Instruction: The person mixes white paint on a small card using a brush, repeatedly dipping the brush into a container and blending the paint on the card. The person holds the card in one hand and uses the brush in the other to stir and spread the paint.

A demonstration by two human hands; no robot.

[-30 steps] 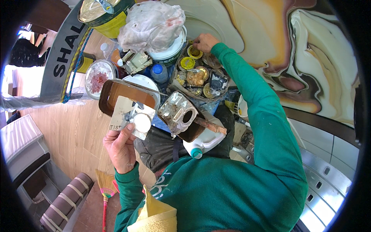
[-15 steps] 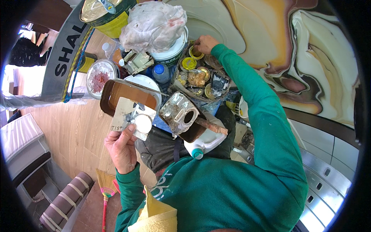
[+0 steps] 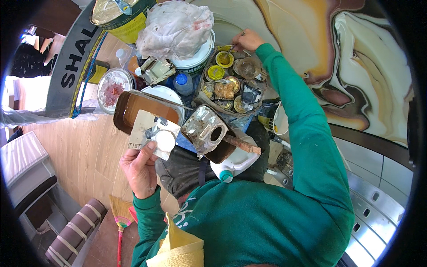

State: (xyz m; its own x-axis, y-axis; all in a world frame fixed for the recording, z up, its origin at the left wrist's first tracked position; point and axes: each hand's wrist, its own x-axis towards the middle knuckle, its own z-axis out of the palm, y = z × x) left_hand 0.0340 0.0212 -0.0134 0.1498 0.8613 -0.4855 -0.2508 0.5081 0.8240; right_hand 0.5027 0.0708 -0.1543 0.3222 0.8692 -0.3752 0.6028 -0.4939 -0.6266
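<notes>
My left hand (image 3: pixel 141 167) grips a flat square palette card (image 3: pixel 141 129) with a round white patch (image 3: pixel 165 141), above the rectangular container of brown liquid (image 3: pixel 130 111). My right hand (image 3: pixel 243 41) is closed on a thin stick-like tool (image 3: pixel 229 52) that reaches down to an open yellow jar (image 3: pixel 224 59), at the back of a tray (image 3: pixel 210 105) crowded with small tins. A bright yellow lid (image 3: pixel 215 72) lies just below that jar. A dirty metal can (image 3: pixel 202 129) with a wooden stick (image 3: pixel 244 147) and a white jug (image 3: pixel 235 164) are between me and the tray.
A crumpled white cloth (image 3: pixel 173 29) covers a bucket (image 3: pixel 194 63). A yellow-green can (image 3: pixel 118 26) and bottles (image 3: pixel 182 82) stand left of the tray. A poured-paint swirled panel (image 3: pixel 351 71) rises at the right; a metal ladder-like plank (image 3: pixel 369 213) and a broom (image 3: pixel 120 218) are lower down.
My right hand has risen up and right out of the yellow jar, so that the jar and a thin tool show. My left hand is nearly unchanged.
</notes>
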